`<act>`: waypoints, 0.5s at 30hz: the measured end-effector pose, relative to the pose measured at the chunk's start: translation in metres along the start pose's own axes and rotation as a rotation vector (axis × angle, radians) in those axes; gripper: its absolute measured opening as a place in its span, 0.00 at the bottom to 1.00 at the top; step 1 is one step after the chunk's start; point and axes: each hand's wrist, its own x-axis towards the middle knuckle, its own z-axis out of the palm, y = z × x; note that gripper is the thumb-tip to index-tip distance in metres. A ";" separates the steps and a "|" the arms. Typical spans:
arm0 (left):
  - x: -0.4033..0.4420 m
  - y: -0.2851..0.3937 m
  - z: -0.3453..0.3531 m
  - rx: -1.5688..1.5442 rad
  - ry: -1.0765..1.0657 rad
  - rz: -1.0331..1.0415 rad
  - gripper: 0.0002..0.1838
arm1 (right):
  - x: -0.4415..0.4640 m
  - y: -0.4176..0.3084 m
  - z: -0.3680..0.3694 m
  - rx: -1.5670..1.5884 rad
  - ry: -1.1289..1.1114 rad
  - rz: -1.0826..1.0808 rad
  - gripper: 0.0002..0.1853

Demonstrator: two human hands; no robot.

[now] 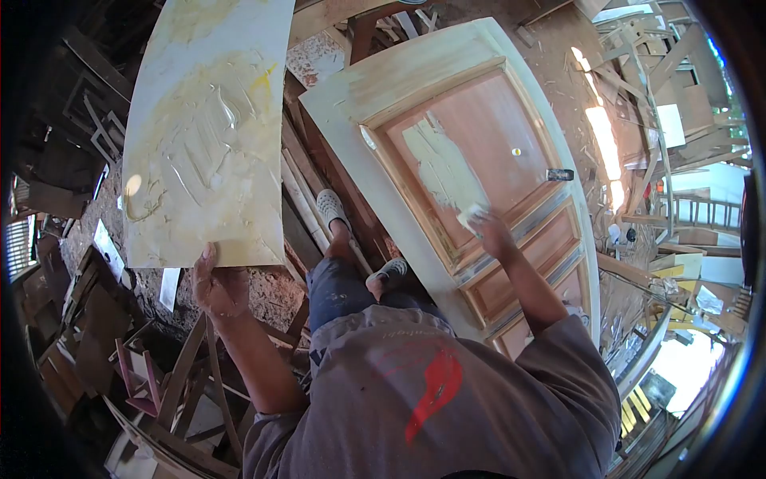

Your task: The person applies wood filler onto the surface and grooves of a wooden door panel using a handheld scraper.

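Observation:
My left hand (221,286) grips the near edge of a large pale board (239,191), its thumb on top. Wet, cream-coloured putty (209,137) is smeared across the board's middle. On the right, my right hand (495,236) is closed around a small whitish spreader (472,213); its exact shape is partly hidden by the fingers. The spreader meets the lower end of a pale putty patch (441,160) on the reddish upper panel of a wooden door (343,100). Pale filler also covers much of the door's frame.
A small dark block (560,175) lies on the door's right side. Wooden strips (297,188) run between board and door, by my feet in clogs (331,209). Scrap wood (104,319) is piled at left, with more timber (678,128) at right.

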 end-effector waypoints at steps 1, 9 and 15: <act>0.001 -0.001 -0.003 -0.005 0.000 0.004 0.16 | -0.004 -0.007 -0.010 0.009 -0.042 0.016 0.25; 0.006 0.004 0.004 0.102 -0.017 -0.025 0.20 | 0.154 -0.054 -0.056 0.048 0.203 0.390 0.24; 0.012 0.011 0.009 0.132 0.056 -0.017 0.20 | 0.271 -0.051 0.008 -0.246 0.293 0.447 0.27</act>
